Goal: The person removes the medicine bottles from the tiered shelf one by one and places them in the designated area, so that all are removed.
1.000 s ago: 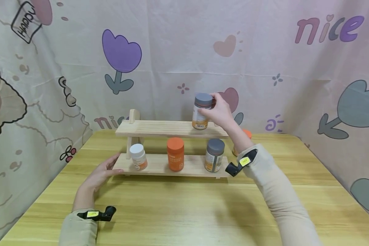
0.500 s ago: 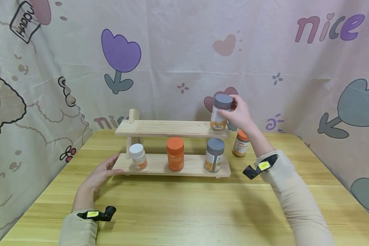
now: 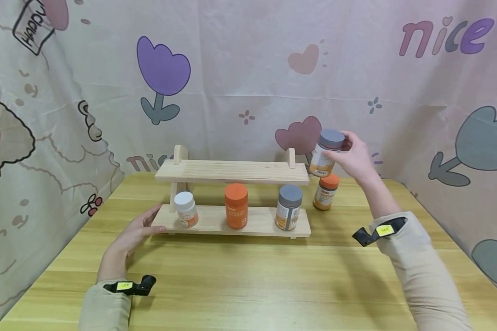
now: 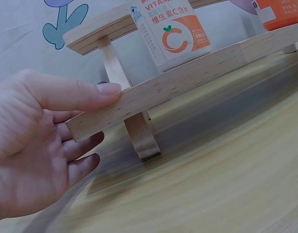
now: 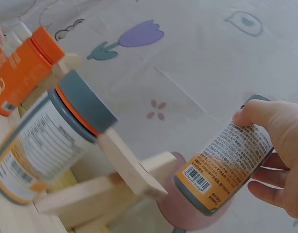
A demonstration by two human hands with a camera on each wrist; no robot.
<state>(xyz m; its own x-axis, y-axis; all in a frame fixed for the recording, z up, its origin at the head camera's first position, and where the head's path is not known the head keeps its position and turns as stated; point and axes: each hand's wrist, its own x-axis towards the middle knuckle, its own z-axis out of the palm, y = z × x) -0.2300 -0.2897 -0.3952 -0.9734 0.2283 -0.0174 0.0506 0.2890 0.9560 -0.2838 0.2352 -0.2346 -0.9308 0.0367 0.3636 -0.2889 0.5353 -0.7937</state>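
Observation:
My right hand (image 3: 355,158) grips a supplement bottle (image 3: 320,166) with a grey lid and a white-and-orange label. It is held up in the air, slightly tilted, just past the right end of the two-tier wooden shelf (image 3: 232,171). In the right wrist view, the thumb lies across the label and the fingers wrap behind. My left hand (image 3: 137,232) holds the left end of the lower board (image 4: 154,90), thumb on its front edge, fingers behind and below. Near it on that board stands a small white-capped vitamin C bottle (image 3: 186,211).
The lower board also bears an orange bottle (image 3: 236,207) in the middle and another grey-lidded bottle (image 3: 289,209) at the right. On the table (image 3: 240,280), right of the shelf, stands an orange-lidded bottle (image 3: 325,195). A printed cloth (image 3: 240,55) hangs behind.
My right hand has carried the grey-lidded bottle rightward from over the upper board to beyond the shelf's right end. My left hand and the other bottles have stayed put.

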